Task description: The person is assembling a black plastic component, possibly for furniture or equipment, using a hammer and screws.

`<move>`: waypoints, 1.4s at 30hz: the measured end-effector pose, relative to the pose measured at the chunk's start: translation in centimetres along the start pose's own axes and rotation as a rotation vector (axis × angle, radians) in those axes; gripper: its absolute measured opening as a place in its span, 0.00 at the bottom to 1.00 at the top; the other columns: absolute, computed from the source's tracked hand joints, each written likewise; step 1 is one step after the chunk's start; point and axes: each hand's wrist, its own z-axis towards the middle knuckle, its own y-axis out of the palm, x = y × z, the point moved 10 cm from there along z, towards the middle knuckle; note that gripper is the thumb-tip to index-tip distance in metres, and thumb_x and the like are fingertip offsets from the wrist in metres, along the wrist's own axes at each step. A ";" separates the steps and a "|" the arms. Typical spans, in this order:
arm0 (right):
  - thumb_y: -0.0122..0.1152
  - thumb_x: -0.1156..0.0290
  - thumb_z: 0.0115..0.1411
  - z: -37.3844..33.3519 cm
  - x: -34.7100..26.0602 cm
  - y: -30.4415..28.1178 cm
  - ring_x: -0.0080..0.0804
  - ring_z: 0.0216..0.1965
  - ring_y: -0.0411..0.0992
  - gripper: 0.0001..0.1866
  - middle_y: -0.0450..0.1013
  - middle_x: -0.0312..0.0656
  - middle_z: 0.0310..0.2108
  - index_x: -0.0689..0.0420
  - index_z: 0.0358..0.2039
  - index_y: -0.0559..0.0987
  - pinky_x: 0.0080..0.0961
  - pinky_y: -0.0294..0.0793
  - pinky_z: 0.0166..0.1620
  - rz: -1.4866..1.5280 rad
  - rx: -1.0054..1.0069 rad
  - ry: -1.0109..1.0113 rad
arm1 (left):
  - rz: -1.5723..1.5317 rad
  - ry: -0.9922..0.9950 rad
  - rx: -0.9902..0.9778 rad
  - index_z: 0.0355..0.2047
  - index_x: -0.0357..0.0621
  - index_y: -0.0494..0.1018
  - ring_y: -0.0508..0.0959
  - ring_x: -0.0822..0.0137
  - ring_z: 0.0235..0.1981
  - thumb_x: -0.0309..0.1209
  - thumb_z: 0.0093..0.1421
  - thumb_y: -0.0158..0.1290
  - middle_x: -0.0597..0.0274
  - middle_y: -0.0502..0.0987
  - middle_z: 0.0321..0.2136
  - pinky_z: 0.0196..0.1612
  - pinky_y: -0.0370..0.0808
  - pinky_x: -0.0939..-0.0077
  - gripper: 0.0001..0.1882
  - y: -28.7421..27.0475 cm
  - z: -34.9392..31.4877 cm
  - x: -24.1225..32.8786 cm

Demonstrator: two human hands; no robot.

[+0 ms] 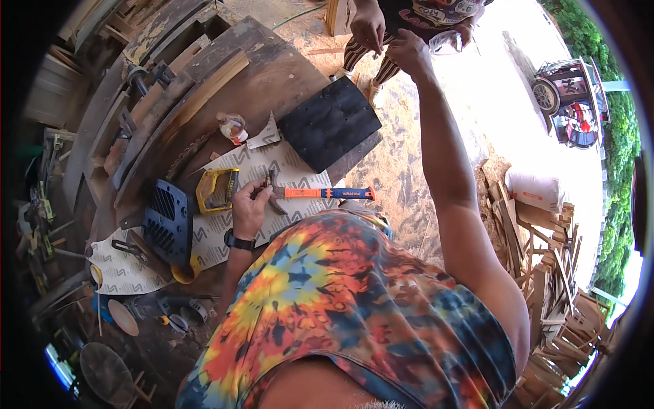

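My left hand [249, 210] is closed around the head end of a claw hammer [317, 193]. Its orange and blue handle points to the right, just in front of my shirt. Stretched far forward, my right hand [411, 54] has its fingers drawn together, and whatever they hold is hidden. Close beside it is another person's hand [368, 28]. A clear plastic bag [446, 42] hangs at that person's other side. Left of the hammer, a yellow saw handle [218, 191] and a dark blue slotted plastic piece [167, 221] lie on printed paper [300, 176].
A black square panel [330, 124] rests on the wooden bench [279, 75], near a small bottle [233, 128]. Wood scraps [545, 286] and a white sack [535, 189] are piled at the right. A parked vehicle [572, 99] stands outside, far right.
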 end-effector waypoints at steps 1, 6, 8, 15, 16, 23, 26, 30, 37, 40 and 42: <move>0.72 0.69 0.47 -0.6 0.7 0.7 0.38 0.44 0.82 0.39 0.81 0.46 0.46 0.62 0.61 0.71 0.30 0.81 0.48 0.011 0.016 0.036 | 0.005 0.002 -0.001 0.43 0.30 0.77 0.80 0.75 0.34 0.28 0.65 0.57 0.60 0.82 0.32 0.40 0.76 0.79 0.12 -0.1 0.0 0.1; 0.70 0.76 0.51 -3.5 2.0 3.6 0.27 0.35 0.81 0.36 0.82 0.42 0.43 0.64 0.62 0.71 0.23 0.81 0.35 0.228 -0.067 0.114 | 0.015 -0.033 -0.001 0.44 0.30 0.78 0.79 0.75 0.33 0.28 0.65 0.57 0.61 0.82 0.33 0.39 0.76 0.79 0.12 -1.1 0.5 -0.3; 0.71 0.73 0.53 -4.2 2.0 3.3 0.25 0.34 0.81 0.33 0.82 0.43 0.43 0.63 0.60 0.73 0.22 0.79 0.33 0.524 0.051 0.119 | -0.016 -0.008 0.008 0.43 0.31 0.78 0.79 0.76 0.33 0.28 0.65 0.57 0.62 0.82 0.32 0.38 0.75 0.80 0.12 -1.7 0.7 -0.3; 0.69 0.70 0.58 -7.3 2.7 3.9 0.22 0.29 0.80 0.18 0.82 0.42 0.31 0.64 0.47 0.81 0.20 0.78 0.28 0.471 0.116 0.174 | 0.076 0.020 -0.003 0.43 0.31 0.78 0.80 0.75 0.32 0.29 0.64 0.58 0.61 0.83 0.31 0.39 0.75 0.79 0.12 -2.6 1.6 -0.2; 0.69 0.70 0.57 -7.9 2.9 4.3 0.22 0.28 0.79 0.15 0.82 0.41 0.30 0.64 0.44 0.82 0.21 0.78 0.30 0.430 0.111 0.190 | 0.078 0.007 0.004 0.43 0.31 0.78 0.80 0.75 0.32 0.29 0.64 0.58 0.61 0.83 0.31 0.39 0.75 0.79 0.12 -2.7 1.7 -0.3; 0.68 0.67 0.58 -14.0 3.2 11.2 0.23 0.25 0.73 0.12 0.79 0.38 0.25 0.60 0.38 0.85 0.24 0.74 0.32 0.189 -0.219 0.186 | 0.081 0.054 0.005 0.41 0.32 0.79 0.79 0.75 0.32 0.30 0.64 0.57 0.62 0.83 0.30 0.38 0.75 0.78 0.12 -2.5 1.8 0.0; 0.65 0.71 0.59 -15.7 3.3 13.0 0.21 0.29 0.75 0.10 0.81 0.39 0.28 0.58 0.41 0.85 0.22 0.73 0.34 0.310 -0.244 0.165 | 0.113 0.043 0.003 0.41 0.33 0.79 0.79 0.75 0.31 0.30 0.64 0.57 0.61 0.83 0.30 0.37 0.74 0.78 0.11 -2.6 1.7 -0.2; 0.64 0.72 0.59 -16.2 3.5 14.3 0.20 0.30 0.75 0.10 0.82 0.39 0.29 0.58 0.40 0.85 0.22 0.74 0.35 0.382 -0.242 0.119 | 0.138 0.025 0.010 0.41 0.32 0.79 0.79 0.75 0.30 0.30 0.64 0.58 0.61 0.82 0.29 0.37 0.74 0.78 0.12 -3.0 1.6 -0.2; 0.64 0.67 0.58 -16.5 2.9 14.4 0.26 0.30 0.79 0.11 0.82 0.41 0.30 0.56 0.39 0.86 0.25 0.76 0.37 0.259 -0.219 0.078 | 0.090 -0.018 0.011 0.42 0.32 0.79 0.80 0.75 0.31 0.30 0.64 0.57 0.61 0.83 0.29 0.37 0.74 0.78 0.12 -3.9 1.5 -1.2; 0.66 0.65 0.56 -16.9 2.0 14.0 0.32 0.31 0.80 0.11 0.82 0.43 0.29 0.54 0.38 0.86 0.29 0.77 0.38 0.166 -0.201 0.054 | 0.065 0.006 0.020 0.41 0.32 0.79 0.80 0.75 0.31 0.30 0.64 0.57 0.61 0.83 0.29 0.37 0.74 0.78 0.12 -4.2 1.7 -1.6; 0.66 0.65 0.55 -17.1 1.4 13.9 0.35 0.31 0.81 0.11 0.82 0.44 0.29 0.53 0.37 0.86 0.30 0.77 0.38 0.128 -0.193 0.040 | 0.074 0.000 0.035 0.41 0.32 0.79 0.80 0.75 0.32 0.30 0.64 0.57 0.61 0.83 0.29 0.37 0.74 0.78 0.12 -4.5 1.8 -2.1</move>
